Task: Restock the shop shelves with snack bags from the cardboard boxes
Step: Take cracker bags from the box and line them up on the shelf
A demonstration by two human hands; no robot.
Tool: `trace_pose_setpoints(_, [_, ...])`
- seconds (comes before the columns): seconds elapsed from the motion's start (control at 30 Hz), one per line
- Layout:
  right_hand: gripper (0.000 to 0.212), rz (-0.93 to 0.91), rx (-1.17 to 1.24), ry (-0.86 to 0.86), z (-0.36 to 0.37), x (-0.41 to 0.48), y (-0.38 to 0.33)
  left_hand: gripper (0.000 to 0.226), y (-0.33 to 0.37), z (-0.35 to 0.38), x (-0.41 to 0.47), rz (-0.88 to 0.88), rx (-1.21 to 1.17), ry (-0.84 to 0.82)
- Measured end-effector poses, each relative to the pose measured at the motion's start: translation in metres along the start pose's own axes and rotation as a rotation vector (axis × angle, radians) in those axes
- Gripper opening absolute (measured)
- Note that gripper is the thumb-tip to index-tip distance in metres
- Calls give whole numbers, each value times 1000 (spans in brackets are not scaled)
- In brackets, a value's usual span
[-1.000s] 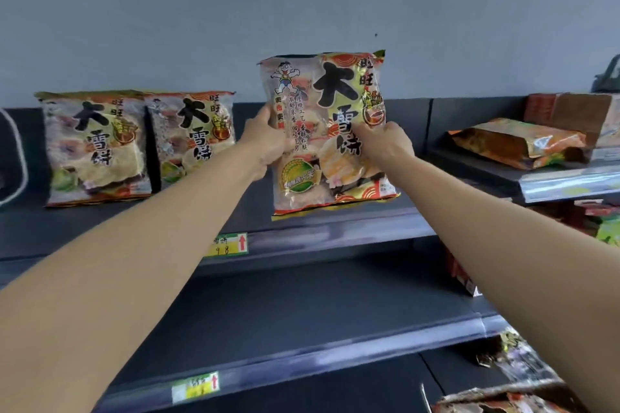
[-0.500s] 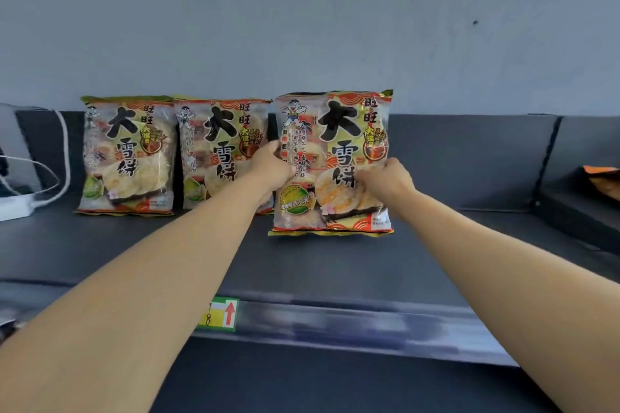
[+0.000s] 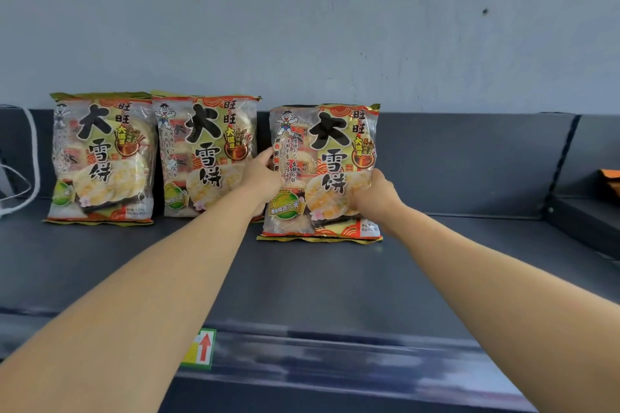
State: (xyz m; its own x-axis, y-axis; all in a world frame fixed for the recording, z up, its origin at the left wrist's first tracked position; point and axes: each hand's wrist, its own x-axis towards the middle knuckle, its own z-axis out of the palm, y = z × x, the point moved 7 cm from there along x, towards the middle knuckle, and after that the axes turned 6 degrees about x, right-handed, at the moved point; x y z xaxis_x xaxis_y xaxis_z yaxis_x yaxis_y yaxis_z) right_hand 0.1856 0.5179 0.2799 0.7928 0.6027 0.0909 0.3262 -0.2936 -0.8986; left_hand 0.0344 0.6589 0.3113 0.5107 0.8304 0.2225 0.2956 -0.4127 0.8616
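Our left hand (image 3: 260, 174) and right hand (image 3: 372, 198), fingers curled, still grip the bag (image 3: 327, 157), now down on the shelf (image 3: 335, 278) (right of the other bags (image 3: 204, 157)); release should follow.

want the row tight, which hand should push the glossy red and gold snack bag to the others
Right. The right hand grips the held snack bag at its right edge and could push leftward; the left hand fills the gap beside the middle bag.

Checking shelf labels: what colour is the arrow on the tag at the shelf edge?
Red; the arrow points up on the shelf tag. Head view.
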Motion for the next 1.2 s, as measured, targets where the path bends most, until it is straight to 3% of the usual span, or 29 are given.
trace_pose_setpoints(0.2, [58,4,-173,29,0,-15,1,73,-5,-2,-4,8,172,-19])
trace_pose_setpoints(0.33, [58,11,-208,70,-7,-34,-5,62,-1,-9,-16,29,247,0])
trace_pose_setpoints(0.5, [51,-93,-292,87,-17,-74,-24,50,19,-15,-50,145,283,-39])
trace_pose_setpoints(0.7, [46,-219,-362,149,-45,-160,-40,37,60,-10,-128,411,240,-142])
trace_pose_setpoints(0.93, [38,-72,-424,330,-107,-282,20,32,77,55,-270,618,112,-496])
trace_pose_setpoints(1.07, [32,131,-485,396,-144,-354,81,31,60,112,-358,572,71,-786])
trace_pose_setpoints(1.2, [28,380,-588,306,-167,-412,156,31,28,166,-425,465,119,-998])
